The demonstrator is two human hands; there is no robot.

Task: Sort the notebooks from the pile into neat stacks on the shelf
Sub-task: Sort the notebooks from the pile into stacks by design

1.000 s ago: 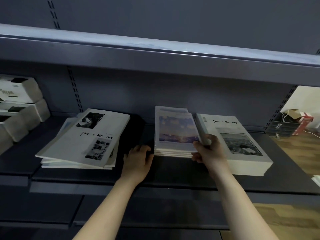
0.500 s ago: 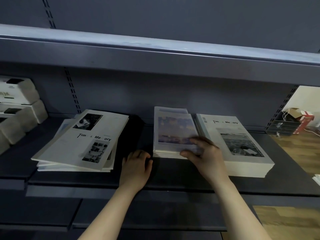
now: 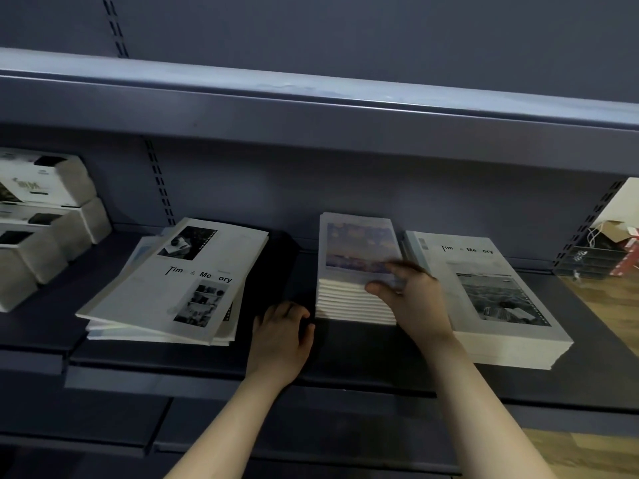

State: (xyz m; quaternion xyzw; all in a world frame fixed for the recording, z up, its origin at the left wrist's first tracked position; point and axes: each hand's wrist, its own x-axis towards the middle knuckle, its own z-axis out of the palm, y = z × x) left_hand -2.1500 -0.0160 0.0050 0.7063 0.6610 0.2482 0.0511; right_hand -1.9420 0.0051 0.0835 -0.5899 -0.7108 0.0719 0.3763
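The dark metal shelf [image 3: 345,361] runs across in front of me under a second board. Just beyond my right hand [image 3: 415,302] sits the big squared stack [image 3: 501,305]. Left of my left hand [image 3: 280,337] lies the loose pile [image 3: 173,285], its covers skewed. Those notebooks look thin, floppy and slick, so I judge each one light and best taken by its near edge, thumb on top. Between my hands stands the small stack [image 3: 356,305]. My right hand lies on its top cover, fingers spread and thumb near the front edge, though blur hides more. My left hand rests on the shelf just beside its corner, fingers loosely bent, holding nothing.
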